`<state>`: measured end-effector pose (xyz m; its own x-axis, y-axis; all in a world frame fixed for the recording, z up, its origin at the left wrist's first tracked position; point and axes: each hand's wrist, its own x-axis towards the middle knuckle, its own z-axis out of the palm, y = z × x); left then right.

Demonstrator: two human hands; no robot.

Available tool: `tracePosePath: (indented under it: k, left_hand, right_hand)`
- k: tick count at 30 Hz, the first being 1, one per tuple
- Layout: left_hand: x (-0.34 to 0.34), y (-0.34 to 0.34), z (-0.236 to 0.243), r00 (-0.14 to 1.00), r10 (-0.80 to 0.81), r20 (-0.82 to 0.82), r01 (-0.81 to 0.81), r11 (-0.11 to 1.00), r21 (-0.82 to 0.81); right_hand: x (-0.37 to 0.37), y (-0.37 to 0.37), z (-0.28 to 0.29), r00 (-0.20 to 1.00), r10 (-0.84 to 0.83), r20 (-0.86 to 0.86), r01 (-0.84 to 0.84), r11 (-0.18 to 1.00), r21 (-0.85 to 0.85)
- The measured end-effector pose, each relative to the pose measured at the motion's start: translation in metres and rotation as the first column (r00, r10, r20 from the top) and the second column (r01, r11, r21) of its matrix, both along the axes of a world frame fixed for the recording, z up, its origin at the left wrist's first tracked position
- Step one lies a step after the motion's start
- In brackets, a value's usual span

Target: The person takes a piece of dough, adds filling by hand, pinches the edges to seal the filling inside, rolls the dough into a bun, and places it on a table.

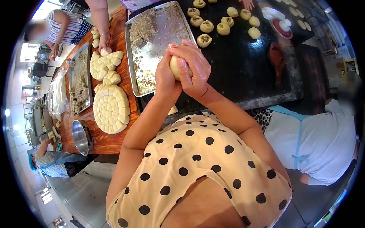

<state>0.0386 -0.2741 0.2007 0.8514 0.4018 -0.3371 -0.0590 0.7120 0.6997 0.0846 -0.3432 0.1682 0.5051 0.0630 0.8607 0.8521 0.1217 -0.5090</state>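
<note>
A reddish wooden table (104, 144) adjoins a black worktop (243, 72) over grey tiled floor (87, 195), a bright window (28, 51) leftward.

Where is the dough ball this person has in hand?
In the head view, the dough ball is just above centre, clasped between the left hand and right hand, with the tray beyond, toward the left.

We can read no text, label, number or sign anywhere in this view. On the purplish package (136, 4) at the top edge and the small greenish panel (59, 146) at the left, any marks are too small or blurred for us.
</note>
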Motion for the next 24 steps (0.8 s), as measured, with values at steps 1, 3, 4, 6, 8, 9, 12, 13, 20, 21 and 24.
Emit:
tracePosePath:
  k: [1,3,4,6,8,9,12,13,20,21,24]
  left_hand:
    - [-0.002,0.004,-0.005,1.000,-0.012,-0.002,0.012,1.000,0.018]
    - [-0.001,0.005,-0.010,0.998,0.006,-0.058,-0.004,0.999,0.042]
    - [0.001,0.006,-0.010,0.996,0.015,-0.084,-0.010,0.999,0.052]
    - [0.000,0.015,-0.015,0.992,-0.056,-0.116,0.065,0.995,0.079]
    - [-0.003,0.028,-0.017,0.974,-0.134,-0.184,0.148,0.987,0.064]
    - [-0.004,0.036,-0.017,0.955,-0.180,-0.235,0.193,0.981,0.035]
    - [0.000,0.037,-0.020,0.920,-0.366,-0.137,0.358,0.930,-0.082]
    - [0.003,0.035,-0.020,0.901,-0.429,-0.055,0.421,0.899,-0.117]
    - [-0.002,0.038,-0.087,0.996,-0.043,-0.072,0.028,0.979,-0.202]
    - [-0.008,0.048,-0.110,0.989,-0.004,-0.147,-0.017,0.989,-0.144]
    - [-0.006,0.024,-0.053,0.987,0.056,-0.153,-0.071,0.993,-0.091]
  right_hand:
    - [0.000,0.000,-0.002,1.000,0.006,-0.008,-0.006,1.000,-0.007]
    - [0.000,0.000,-0.005,1.000,0.017,-0.018,-0.017,1.000,-0.026]
    - [0.001,0.002,-0.008,0.999,0.022,-0.034,-0.023,0.999,-0.028]
    - [0.000,0.007,-0.012,0.997,0.034,-0.066,-0.036,0.999,-0.031]
    - [0.002,-0.004,-0.009,0.987,0.147,-0.070,-0.157,0.976,-0.154]
    - [0.000,-0.008,-0.005,0.976,0.202,-0.077,-0.214,0.954,-0.212]
    - [0.001,-0.012,-0.015,0.982,0.178,-0.058,-0.186,0.959,-0.211]
    - [0.003,-0.014,-0.019,0.985,0.169,-0.045,-0.175,0.961,-0.214]
    - [-0.001,0.020,-0.043,0.997,0.040,-0.068,-0.043,0.998,-0.051]
    - [-0.002,0.025,-0.048,0.998,0.052,-0.046,-0.054,0.998,-0.045]
    - [-0.004,0.026,-0.048,0.999,0.033,-0.026,-0.034,0.998,-0.047]
